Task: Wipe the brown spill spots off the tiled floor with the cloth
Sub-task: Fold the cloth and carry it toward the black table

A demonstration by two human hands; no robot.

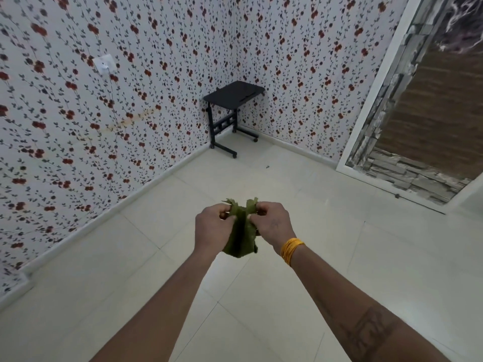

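While both my hands are raised in front of me, each grip is closed on the crumpled olive-green cloth: my left hand pinches its upper left corner and my right hand pinches the upper right, with the rest of the fabric hanging bunched between and below them. The cloth is up in the air, well clear of the floor, so it is not touching any tile. A stack of orange bangles sits on my right wrist.

Below and around my arms lies the pale cream tiled floor. I judge the wiping either not begun or already finished here, and I cannot tell which, because no brown spill spots show on the tiles in view. The only mark I can make out is a small dark speck on the tiles further off, too small to identify. If spots remain, they lie outside this view, and the cloth must come down to the floor to reach them.

Farther out, a small black wheeled desk stands in the corner against the white floral wallpaper, with nothing clearly resting on it. No container of any kind is visible, so there are no contents to report.
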